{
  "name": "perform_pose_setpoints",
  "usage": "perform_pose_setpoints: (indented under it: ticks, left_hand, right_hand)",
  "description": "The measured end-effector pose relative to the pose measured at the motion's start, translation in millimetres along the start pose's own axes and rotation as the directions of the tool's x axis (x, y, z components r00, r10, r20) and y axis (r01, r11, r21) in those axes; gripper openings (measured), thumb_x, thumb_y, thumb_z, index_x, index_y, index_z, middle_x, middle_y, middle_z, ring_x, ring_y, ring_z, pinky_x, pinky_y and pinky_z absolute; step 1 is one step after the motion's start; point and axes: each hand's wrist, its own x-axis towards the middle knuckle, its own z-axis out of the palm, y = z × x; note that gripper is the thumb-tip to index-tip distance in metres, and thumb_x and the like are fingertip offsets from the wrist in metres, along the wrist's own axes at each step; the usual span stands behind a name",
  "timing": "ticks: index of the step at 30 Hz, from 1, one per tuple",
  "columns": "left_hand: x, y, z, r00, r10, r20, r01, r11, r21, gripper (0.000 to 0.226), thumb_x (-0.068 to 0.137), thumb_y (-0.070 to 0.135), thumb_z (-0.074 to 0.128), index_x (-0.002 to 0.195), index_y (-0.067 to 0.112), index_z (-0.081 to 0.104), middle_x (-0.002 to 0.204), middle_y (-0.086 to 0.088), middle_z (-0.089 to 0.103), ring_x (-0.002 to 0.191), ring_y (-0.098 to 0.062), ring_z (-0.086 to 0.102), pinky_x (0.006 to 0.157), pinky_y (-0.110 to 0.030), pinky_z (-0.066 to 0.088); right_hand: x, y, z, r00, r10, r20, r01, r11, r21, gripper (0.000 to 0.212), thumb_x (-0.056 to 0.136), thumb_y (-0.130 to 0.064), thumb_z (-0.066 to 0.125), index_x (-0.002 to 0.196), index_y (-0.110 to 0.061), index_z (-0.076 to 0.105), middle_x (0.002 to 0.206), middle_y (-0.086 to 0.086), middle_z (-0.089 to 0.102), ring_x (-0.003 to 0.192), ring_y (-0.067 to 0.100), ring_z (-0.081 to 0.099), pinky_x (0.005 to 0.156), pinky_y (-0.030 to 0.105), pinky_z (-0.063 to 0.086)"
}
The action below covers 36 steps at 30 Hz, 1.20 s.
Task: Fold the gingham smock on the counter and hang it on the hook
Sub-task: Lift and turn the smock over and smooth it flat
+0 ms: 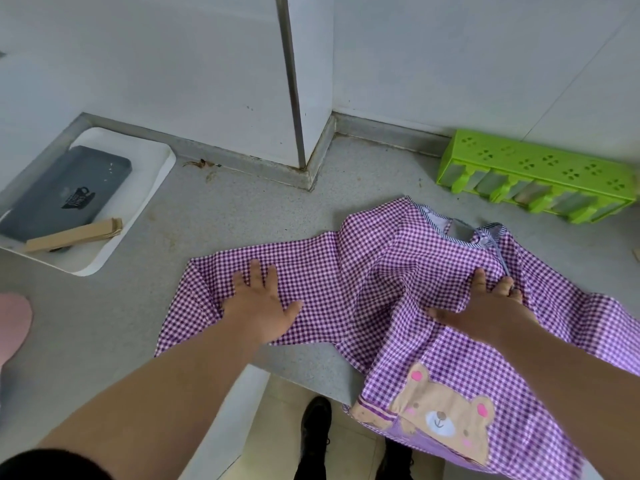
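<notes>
Nearest me, the hem of the gingham smock point(398, 282) spills over the front edge of the counter point(104, 323), the bear patch point(443, 414) hanging free in the air. That overhang tells me how this cloth behaves: light, thin, thoroughly limp, with no stiffness to hold a crease by itself. I judge it will slide easily on the smooth speckled top, so each fold needs a flat palm pinning it while the other hand moves.

My left hand point(258, 306) lies spread and flat on the sleeve that stretches out to the left, fingers straight, pressing the fabric down against the counter and gripping nothing. My right hand point(485, 306) rests on the body of the smock below the neckline; the thumb is splayed, and the fingertips seem to be bunching a ridge of cloth near the grey neck tie point(498, 251), though I cannot tell for sure whether they pinch it or merely push.

The best places to take hold, I think, are the shoulders and the bound neckline point(429, 213), where the trim gives some body.

Farther back sit a white tray point(152, 174) and a green rack point(540, 164) against the wall. No hook is in view.
</notes>
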Motion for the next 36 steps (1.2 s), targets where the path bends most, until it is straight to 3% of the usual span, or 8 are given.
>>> perform_pose_setpoints:
  ticks: [8, 13, 22, 25, 27, 30, 34, 36]
  left_hand:
    - [-30, 35, -16, 0.933, 0.239, -0.27, -0.239, 0.97, 0.032, 0.098, 0.097, 0.073, 0.042, 0.166, 0.024, -0.006, 0.176, -0.013, -0.015, 0.163, -0.039, -0.002, 0.125, -0.068, 0.023]
    - [-45, 71, 15, 0.98, 0.183, -0.08, -0.185, 0.982, -0.024, 0.106, 0.09, 0.089, 0.026, 0.166, 0.028, -0.017, 0.174, -0.009, -0.027, 0.162, -0.037, -0.015, 0.124, -0.074, 0.012]
    - [23, 12, -20, 0.961, 0.26, -0.092, -0.24, 0.952, 0.19, 0.113, 0.088, 0.09, 0.033, 0.166, 0.027, -0.019, 0.174, -0.003, -0.027, 0.163, -0.031, -0.016, 0.126, -0.07, 0.009]
    - [21, 10, -36, 0.932, 0.302, -0.203, -0.233, 0.923, 0.306, 0.106, 0.091, 0.084, 0.042, 0.166, 0.016, 0.012, 0.176, -0.013, 0.009, 0.161, -0.033, 0.015, 0.127, -0.059, 0.024]
    - [-2, 23, -36, 0.851, 0.367, -0.375, -0.251, 0.912, 0.324, 0.073, 0.092, 0.074, 0.054, 0.136, 0.015, 0.048, 0.139, -0.011, 0.052, 0.127, -0.028, 0.051, 0.106, -0.046, 0.049]
    - [-32, 52, -12, 0.91, 0.297, -0.288, -0.263, 0.953, 0.151, 0.049, 0.099, 0.067, 0.044, 0.102, 0.02, 0.058, 0.096, 0.002, 0.06, 0.09, -0.017, 0.059, 0.077, -0.035, 0.054]
    - [-47, 69, 16, 0.975, 0.218, -0.041, -0.222, 0.95, -0.218, 0.059, 0.09, 0.076, 0.03, 0.122, 0.035, 0.06, 0.119, 0.007, 0.069, 0.102, -0.018, 0.066, 0.095, -0.038, 0.056]
    - [-56, 75, 12, 0.977, 0.2, -0.08, -0.215, 0.922, -0.322, 0.038, 0.1, 0.061, 0.048, 0.122, 0.033, 0.058, 0.117, 0.011, 0.065, 0.102, -0.015, 0.063, 0.092, -0.032, 0.051]
  right_hand:
    - [7, 7, 1, 1.0, -0.021, 0.017, 0.022, 0.999, -0.032, 0.162, 0.037, -0.109, 0.036, 0.159, -0.023, -0.026, 0.167, 0.029, -0.017, 0.155, 0.051, -0.002, 0.12, 0.065, 0.022]
    - [9, 9, 4, 0.999, -0.037, 0.001, 0.037, 0.999, -0.033, 0.161, 0.037, -0.109, 0.034, 0.158, -0.023, -0.028, 0.167, 0.029, -0.017, 0.155, 0.051, -0.001, 0.122, 0.063, 0.02]
    - [3, 29, 11, 0.989, -0.14, -0.05, 0.137, 0.989, -0.06, 0.157, 0.046, -0.105, 0.047, 0.16, -0.025, -0.023, 0.169, 0.022, -0.018, 0.157, 0.046, -0.005, 0.123, 0.061, 0.017]
    - [3, 31, 10, 0.988, -0.138, -0.065, 0.134, 0.989, -0.063, 0.155, 0.048, -0.103, 0.052, 0.161, -0.026, -0.022, 0.169, 0.02, -0.019, 0.157, 0.044, -0.004, 0.121, 0.062, 0.019]
    - [4, 30, 8, 0.991, -0.12, -0.066, 0.118, 0.992, -0.039, 0.154, 0.049, -0.102, 0.053, 0.16, -0.027, -0.023, 0.17, 0.017, -0.02, 0.157, 0.043, -0.005, 0.119, 0.065, 0.022]
    - [-4, 27, 9, 0.99, -0.07, -0.121, 0.069, 0.998, -0.007, 0.148, 0.057, -0.1, 0.054, 0.161, -0.024, -0.019, 0.171, 0.013, -0.016, 0.158, 0.04, -0.001, 0.117, 0.064, 0.03]
    - [-39, 17, 26, 0.958, -0.107, -0.267, 0.089, 0.993, -0.078, 0.113, 0.082, -0.082, 0.053, 0.163, -0.019, 0.005, 0.165, 0.016, 0.019, 0.147, 0.039, 0.035, 0.102, 0.056, 0.053]
    - [-53, 14, 42, 0.977, -0.149, -0.155, 0.144, 0.989, -0.044, 0.119, 0.08, -0.084, 0.054, 0.164, -0.017, 0.003, 0.168, 0.017, 0.012, 0.152, 0.041, 0.025, 0.111, 0.056, 0.046]
